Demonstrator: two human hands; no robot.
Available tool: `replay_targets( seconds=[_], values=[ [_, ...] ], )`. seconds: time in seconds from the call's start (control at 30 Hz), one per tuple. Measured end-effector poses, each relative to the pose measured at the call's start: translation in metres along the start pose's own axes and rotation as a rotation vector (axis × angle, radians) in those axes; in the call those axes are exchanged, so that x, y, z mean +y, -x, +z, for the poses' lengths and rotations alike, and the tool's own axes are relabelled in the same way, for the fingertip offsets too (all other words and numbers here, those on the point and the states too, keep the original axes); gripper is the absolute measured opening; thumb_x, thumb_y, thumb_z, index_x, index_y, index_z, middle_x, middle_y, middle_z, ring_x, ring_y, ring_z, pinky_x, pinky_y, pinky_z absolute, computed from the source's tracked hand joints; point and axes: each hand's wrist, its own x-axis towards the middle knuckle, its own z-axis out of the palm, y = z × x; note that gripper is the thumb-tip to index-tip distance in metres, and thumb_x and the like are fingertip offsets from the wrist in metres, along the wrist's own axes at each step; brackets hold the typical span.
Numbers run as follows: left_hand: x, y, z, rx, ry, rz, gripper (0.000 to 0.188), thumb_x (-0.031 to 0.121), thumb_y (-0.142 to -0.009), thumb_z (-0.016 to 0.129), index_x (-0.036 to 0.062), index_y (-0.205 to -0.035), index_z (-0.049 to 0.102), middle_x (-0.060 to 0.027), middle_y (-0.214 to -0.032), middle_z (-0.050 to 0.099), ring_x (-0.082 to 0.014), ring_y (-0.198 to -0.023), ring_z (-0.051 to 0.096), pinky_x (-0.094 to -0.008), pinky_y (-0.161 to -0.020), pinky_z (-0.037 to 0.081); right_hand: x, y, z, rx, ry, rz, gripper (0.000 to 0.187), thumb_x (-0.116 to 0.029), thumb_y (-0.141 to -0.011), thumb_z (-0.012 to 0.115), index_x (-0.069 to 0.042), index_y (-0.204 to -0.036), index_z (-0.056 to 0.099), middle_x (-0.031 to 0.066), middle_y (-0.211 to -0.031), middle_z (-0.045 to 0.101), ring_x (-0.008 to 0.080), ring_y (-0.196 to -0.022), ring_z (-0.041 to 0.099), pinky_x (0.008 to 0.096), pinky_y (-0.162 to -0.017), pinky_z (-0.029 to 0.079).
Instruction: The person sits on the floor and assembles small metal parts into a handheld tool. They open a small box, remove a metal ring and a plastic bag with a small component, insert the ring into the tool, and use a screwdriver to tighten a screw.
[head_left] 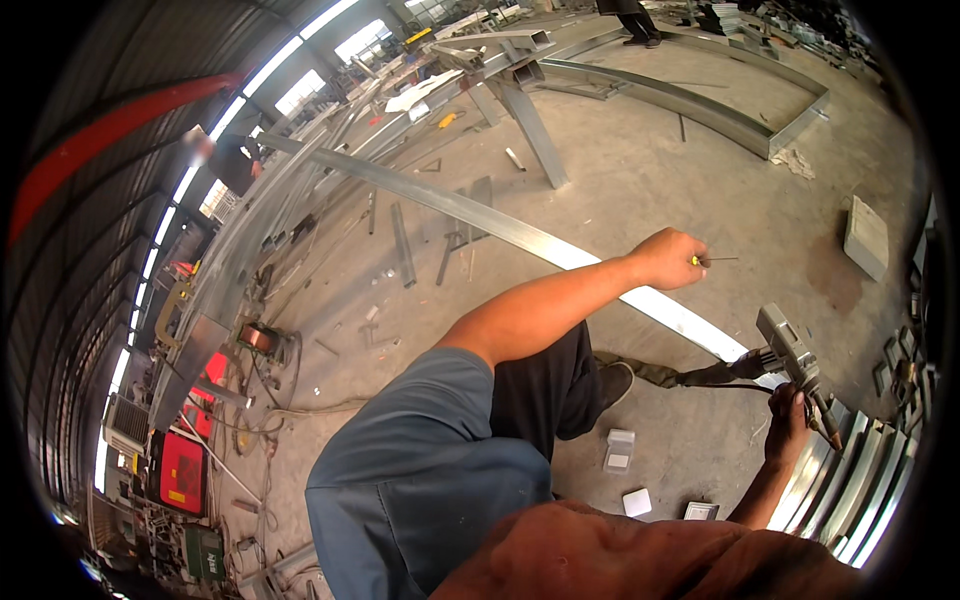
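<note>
My left hand (pixel 668 258) is stretched out above the floor, closed around a thin rod with a yellow end (pixel 697 261); its slender tip points right. Beneath that forearm runs a long shiny metal bar (pixel 500 222), which slants from the far left down to the lower right. Low on the right, my right hand (pixel 788 415) grips a grey welding gun (pixel 788 340) with a copper-coloured nozzle. A dark sleeved cable (pixel 705 375) reaches the gun from the left. The gun's body overlaps the bar's near end in this view.
Stacked metal profiles (pixel 850 475) lie at the lower right. Small boxes (pixel 619 451) rest on the floor by my foot. A grey block (pixel 866 238) sits farther right. A red machine (pixel 183 470) and cables stand left. Two people (pixel 236 165) are in the background, near metal frames (pixel 680 90).
</note>
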Motion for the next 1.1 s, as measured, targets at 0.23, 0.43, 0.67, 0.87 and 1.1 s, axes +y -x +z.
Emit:
replay_targets(
  seconds=[0.23,0.43,0.67,0.87,1.1],
  values=[
    [-0.012,-0.003,0.008,-0.028,-0.009,0.012,0.030,0.024,-0.084,0.069,0.0049,-0.106,0.075,-0.0163,-0.093,0.075,-0.0311,-0.091,0.072,-0.0397,-0.084,0.055,-0.005,0.000,0.003,0.006,0.026,0.023,0.033,-0.039,-0.100,0.063,-0.012,-0.085,0.051,-0.0024,-0.078,0.042,0.0124,-0.073,0.038,0.0286,-0.067,0.031],
    [-0.015,-0.006,0.005,-0.047,-0.027,-0.016,0.031,0.025,-0.084,0.069,0.0052,-0.106,0.075,-0.0150,-0.092,0.076,-0.0299,-0.092,0.072,-0.0389,-0.085,0.056,-0.001,0.001,0.001,0.007,0.025,0.036,0.033,-0.040,-0.101,0.061,-0.012,-0.086,0.053,-0.0020,-0.080,0.045,0.0122,-0.074,0.039,0.0287,-0.068,0.031],
    [-0.023,-0.006,0.006,-0.071,-0.033,-0.006,0.032,0.025,-0.084,0.068,0.0048,-0.107,0.075,-0.0149,-0.093,0.076,-0.0298,-0.092,0.073,-0.0390,-0.085,0.056,-0.002,-0.001,0.001,-0.028,-0.004,0.050,0.033,-0.041,-0.102,0.060,-0.011,-0.087,0.054,-0.0018,-0.081,0.045,0.0123,-0.076,0.039,0.0286,-0.068,0.031],
    [-0.019,-0.005,0.005,-0.089,-0.055,-0.011,0.033,0.026,-0.084,0.068,0.0043,-0.108,0.075,-0.0169,-0.098,0.075,-0.0320,-0.096,0.071,-0.0402,-0.088,0.055,-0.002,0.001,0.005,0.041,0.015,0.056,0.033,-0.040,-0.101,0.062,-0.012,-0.086,0.051,-0.0027,-0.080,0.041,0.0120,-0.075,0.038,0.0288,-0.068,0.031],
    [-0.020,-0.007,0.008,-0.120,-0.030,-0.025,0.034,0.026,-0.084,0.068,0.0055,-0.110,0.075,-0.0152,-0.094,0.076,-0.0302,-0.094,0.072,-0.0394,-0.087,0.055,-0.011,0.000,0.012,0.024,0.011,0.031,0.032,-0.037,-0.101,0.062,-0.013,-0.085,0.049,-0.0031,-0.078,0.039,0.0118,-0.073,0.037,0.0285,-0.067,0.030]
  ],
)
